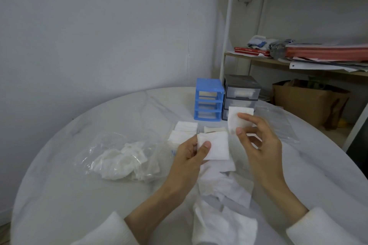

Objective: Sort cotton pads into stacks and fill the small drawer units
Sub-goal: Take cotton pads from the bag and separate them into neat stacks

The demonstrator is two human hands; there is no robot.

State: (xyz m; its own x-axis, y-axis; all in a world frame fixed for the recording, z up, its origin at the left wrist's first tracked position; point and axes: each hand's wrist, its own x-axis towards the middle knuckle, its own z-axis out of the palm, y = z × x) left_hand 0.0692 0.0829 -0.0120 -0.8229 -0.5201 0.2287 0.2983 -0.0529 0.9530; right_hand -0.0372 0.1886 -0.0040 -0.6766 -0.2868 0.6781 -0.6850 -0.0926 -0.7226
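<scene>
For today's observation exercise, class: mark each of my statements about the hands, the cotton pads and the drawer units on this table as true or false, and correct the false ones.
1. Each hand holds a cotton pad. True: the left hand pinches one pad, and the right hand pinches another pad.
2. The blue drawer unit stands to the right of the grey one. False: the blue drawer unit stands to the left of the grey drawer unit, close beside it.
3. A clear plastic bag with white material in it lies on the table. True: the plastic bag lies left of the hands.
4. The loose pads in front of the person form one neat stack. False: the loose pads lie in a jumble.
</scene>
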